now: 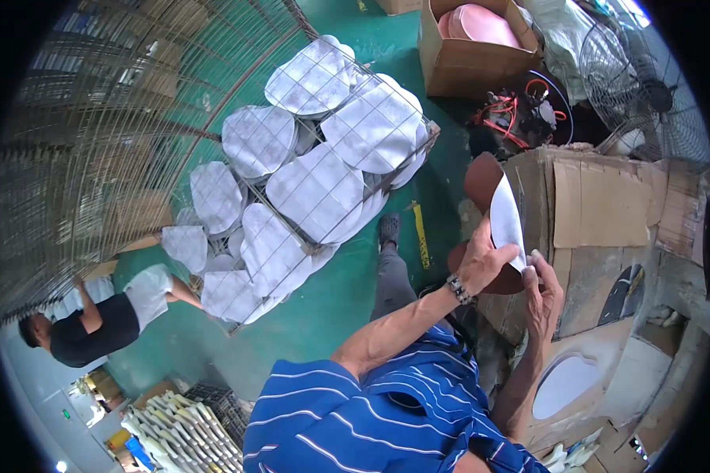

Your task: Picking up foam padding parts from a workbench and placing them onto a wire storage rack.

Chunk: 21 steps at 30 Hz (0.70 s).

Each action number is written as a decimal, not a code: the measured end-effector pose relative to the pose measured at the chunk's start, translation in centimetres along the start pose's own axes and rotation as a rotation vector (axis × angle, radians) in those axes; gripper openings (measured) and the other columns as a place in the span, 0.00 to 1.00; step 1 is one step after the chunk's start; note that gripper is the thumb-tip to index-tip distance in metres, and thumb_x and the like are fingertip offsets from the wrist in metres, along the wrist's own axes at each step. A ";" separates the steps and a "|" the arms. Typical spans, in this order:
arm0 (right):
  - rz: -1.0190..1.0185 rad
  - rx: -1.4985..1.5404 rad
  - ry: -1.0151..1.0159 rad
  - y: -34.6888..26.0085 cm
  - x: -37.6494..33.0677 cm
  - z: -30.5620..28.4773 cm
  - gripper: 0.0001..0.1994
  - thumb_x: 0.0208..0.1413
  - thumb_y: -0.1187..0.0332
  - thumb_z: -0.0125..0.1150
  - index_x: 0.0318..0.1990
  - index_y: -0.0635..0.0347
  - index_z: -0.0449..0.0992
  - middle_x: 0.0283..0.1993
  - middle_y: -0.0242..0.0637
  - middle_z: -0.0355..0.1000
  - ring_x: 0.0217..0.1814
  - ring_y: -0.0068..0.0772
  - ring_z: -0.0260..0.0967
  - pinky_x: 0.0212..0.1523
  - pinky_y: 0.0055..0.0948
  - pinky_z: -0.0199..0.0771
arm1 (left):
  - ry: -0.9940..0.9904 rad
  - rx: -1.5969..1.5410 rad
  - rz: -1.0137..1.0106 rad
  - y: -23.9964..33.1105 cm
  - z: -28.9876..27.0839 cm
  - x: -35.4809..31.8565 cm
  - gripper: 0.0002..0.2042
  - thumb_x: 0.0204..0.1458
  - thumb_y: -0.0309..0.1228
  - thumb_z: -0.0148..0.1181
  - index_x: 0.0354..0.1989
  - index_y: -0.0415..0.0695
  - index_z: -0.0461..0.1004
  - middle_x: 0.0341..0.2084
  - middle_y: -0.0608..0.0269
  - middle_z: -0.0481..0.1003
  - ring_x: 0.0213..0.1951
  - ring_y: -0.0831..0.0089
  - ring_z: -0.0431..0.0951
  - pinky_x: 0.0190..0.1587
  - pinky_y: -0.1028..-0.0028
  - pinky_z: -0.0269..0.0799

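Head view: both hands (509, 272) grip the brown-and-white pad (503, 217) by its lower edge (cardboard worktop (599, 205) just behind).

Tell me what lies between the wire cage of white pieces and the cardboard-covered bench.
Head view: green floor with a yellow strip, plus the person's own leg and shoe.

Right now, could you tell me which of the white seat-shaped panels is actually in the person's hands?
The white panel backed by a brown piece, pinched by the left hand and right hand; the others lie stacked in the wire cage.
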State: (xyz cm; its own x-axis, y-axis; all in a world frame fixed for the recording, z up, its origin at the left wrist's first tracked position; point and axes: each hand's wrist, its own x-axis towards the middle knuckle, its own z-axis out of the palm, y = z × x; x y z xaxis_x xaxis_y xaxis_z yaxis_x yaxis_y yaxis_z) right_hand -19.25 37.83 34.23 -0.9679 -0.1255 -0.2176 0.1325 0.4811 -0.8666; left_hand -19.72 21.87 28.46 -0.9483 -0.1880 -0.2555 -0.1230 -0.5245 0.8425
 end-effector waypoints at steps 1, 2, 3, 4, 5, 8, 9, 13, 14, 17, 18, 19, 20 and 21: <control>0.036 0.092 0.051 -0.8 1.1 1.1 0.20 0.67 0.58 0.59 0.56 0.67 0.77 0.47 0.34 0.78 0.46 0.21 0.70 0.47 0.24 0.69 | 0.001 0.015 -0.009 1.3 -1.0 1.6 0.33 0.46 0.29 0.60 0.64 0.37 0.62 0.45 0.53 0.76 0.46 0.65 0.78 0.52 0.68 0.74; 0.068 0.188 0.103 -1.6 2.2 2.3 0.22 0.69 0.55 0.56 0.57 0.66 0.77 0.48 0.35 0.77 0.46 0.21 0.70 0.46 0.23 0.69 | -0.012 -0.003 -0.032 2.6 -2.2 3.5 0.33 0.46 0.29 0.60 0.64 0.37 0.62 0.45 0.53 0.76 0.46 0.65 0.78 0.52 0.68 0.74; 0.064 0.196 0.067 -2.7 2.9 2.3 0.25 0.70 0.50 0.51 0.59 0.64 0.76 0.51 0.35 0.77 0.46 0.20 0.70 0.42 0.22 0.69 | 0.034 -0.025 -0.006 3.7 -3.5 5.6 0.28 0.47 0.26 0.61 0.60 0.37 0.64 0.44 0.57 0.76 0.45 0.68 0.77 0.50 0.71 0.73; 0.072 0.189 0.083 -3.5 3.9 3.0 0.25 0.70 0.50 0.51 0.59 0.64 0.76 0.51 0.35 0.77 0.46 0.20 0.70 0.42 0.22 0.69 | 0.079 -0.046 0.020 4.8 -4.8 7.9 0.24 0.49 0.24 0.61 0.56 0.38 0.67 0.42 0.61 0.76 0.44 0.72 0.77 0.49 0.73 0.73; 0.078 0.159 0.090 -4.1 4.8 3.5 0.25 0.70 0.49 0.51 0.59 0.63 0.77 0.50 0.35 0.77 0.46 0.21 0.70 0.41 0.22 0.69 | 0.048 -0.114 0.020 5.8 -6.4 10.5 0.23 0.48 0.23 0.61 0.56 0.38 0.68 0.42 0.61 0.76 0.43 0.72 0.78 0.48 0.73 0.75; 0.121 0.106 0.127 -4.9 7.1 5.7 0.23 0.70 0.52 0.53 0.58 0.62 0.78 0.47 0.32 0.78 0.44 0.19 0.70 0.39 0.22 0.68 | 0.017 -0.266 -0.071 9.3 -11.5 18.6 0.21 0.48 0.20 0.60 0.53 0.38 0.68 0.42 0.59 0.77 0.43 0.67 0.80 0.49 0.68 0.79; 0.156 0.073 0.097 -4.6 7.8 6.8 0.22 0.68 0.53 0.57 0.58 0.64 0.77 0.45 0.31 0.77 0.43 0.19 0.69 0.42 0.22 0.69 | -0.030 -0.437 -0.016 10.5 -13.1 21.0 0.25 0.45 0.23 0.61 0.55 0.37 0.67 0.43 0.58 0.76 0.43 0.65 0.80 0.47 0.66 0.80; 0.210 -0.097 0.045 -1.5 9.5 10.7 0.17 0.64 0.62 0.63 0.53 0.65 0.79 0.41 0.33 0.76 0.42 0.23 0.70 0.44 0.24 0.72 | -0.096 -0.505 0.069 15.4 -23.8 29.5 0.18 0.49 0.21 0.60 0.50 0.38 0.72 0.41 0.57 0.77 0.44 0.66 0.80 0.46 0.65 0.81; 0.179 -0.179 0.021 -0.5 9.7 11.6 0.16 0.62 0.63 0.64 0.51 0.65 0.79 0.41 0.35 0.76 0.41 0.24 0.71 0.44 0.25 0.72 | -0.106 -0.551 0.152 16.1 -26.6 31.3 0.13 0.49 0.22 0.60 0.45 0.38 0.76 0.40 0.59 0.78 0.44 0.67 0.80 0.48 0.65 0.80; 0.162 -0.443 -0.050 2.6 9.8 14.0 0.18 0.57 0.63 0.66 0.49 0.66 0.79 0.41 0.49 0.77 0.39 0.41 0.76 0.43 0.35 0.75 | -0.070 -0.493 0.135 17.5 -37.7 35.0 0.12 0.52 0.24 0.58 0.45 0.35 0.77 0.43 0.57 0.80 0.47 0.65 0.80 0.54 0.64 0.75; 0.225 -0.453 -0.101 3.4 9.5 14.6 0.18 0.57 0.62 0.64 0.49 0.66 0.79 0.43 0.50 0.77 0.39 0.45 0.76 0.44 0.37 0.76 | 0.012 -0.458 0.070 17.9 -41.6 36.1 0.13 0.52 0.25 0.60 0.45 0.35 0.77 0.44 0.55 0.81 0.47 0.64 0.80 0.55 0.63 0.74; 0.199 -0.483 -0.144 4.1 9.3 15.2 0.18 0.57 0.61 0.64 0.49 0.66 0.79 0.44 0.50 0.77 0.40 0.46 0.76 0.45 0.38 0.76 | 0.035 -0.388 0.077 17.8 -45.4 36.7 0.13 0.51 0.26 0.61 0.44 0.35 0.78 0.44 0.55 0.81 0.48 0.64 0.80 0.56 0.63 0.73; 0.230 -0.525 -0.198 4.7 9.1 15.7 0.19 0.57 0.61 0.63 0.50 0.66 0.79 0.44 0.50 0.77 0.41 0.46 0.77 0.45 0.38 0.76 | 0.073 -0.391 0.119 17.4 -49.1 36.9 0.12 0.50 0.25 0.61 0.43 0.36 0.79 0.43 0.54 0.81 0.48 0.63 0.80 0.55 0.63 0.74; 0.246 -0.577 -0.258 5.1 8.9 16.0 0.20 0.57 0.59 0.63 0.51 0.66 0.79 0.46 0.50 0.77 0.43 0.47 0.76 0.48 0.39 0.76 | 0.191 -0.369 0.022 17.5 -53.0 37.1 0.11 0.50 0.24 0.61 0.42 0.36 0.79 0.42 0.54 0.82 0.47 0.62 0.81 0.55 0.63 0.75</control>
State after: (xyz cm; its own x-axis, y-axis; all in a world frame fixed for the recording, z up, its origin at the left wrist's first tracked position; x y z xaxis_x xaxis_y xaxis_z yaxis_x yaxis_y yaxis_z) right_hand -23.78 25.26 20.65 -0.8326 -0.1223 -0.5402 0.1376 0.8991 -0.4156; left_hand -41.58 -38.28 8.61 -0.8738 -0.3354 -0.3521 0.0429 -0.7743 0.6313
